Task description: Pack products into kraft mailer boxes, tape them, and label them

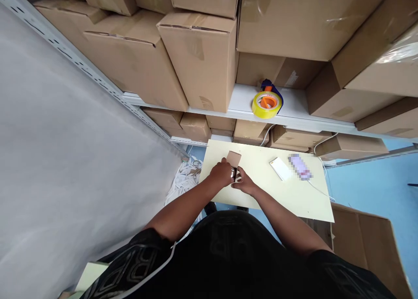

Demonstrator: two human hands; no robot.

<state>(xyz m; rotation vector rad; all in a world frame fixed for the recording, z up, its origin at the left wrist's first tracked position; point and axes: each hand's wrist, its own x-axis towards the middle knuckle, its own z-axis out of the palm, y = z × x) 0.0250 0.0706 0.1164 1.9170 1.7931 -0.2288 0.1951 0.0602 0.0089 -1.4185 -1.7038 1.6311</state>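
A small cardboard box point(234, 158) with its brown flap raised is between my hands, over the left part of the pale table point(257, 194). Inside or at its front, something dark and silvery shows, too small to make out. My left hand point(222, 173) closes on the box's left side, its fingers bent and partly hidden. From the right, my right hand point(244, 182) grips the box's edge with curled fingers and thumb. A flat white box point(280, 168) lies on the table to the right, beside a blurred-out purple, phone-like object point(299, 166) with a white cable.
Behind the table a white shelf point(294, 118) holds several large cardboard cartons point(202, 59) and a tape dispenser point(267, 103) with yellow tape. A grey wall point(81, 151) stands left, with white scraps point(184, 181) on the floor. An open carton point(365, 242) is at lower right.
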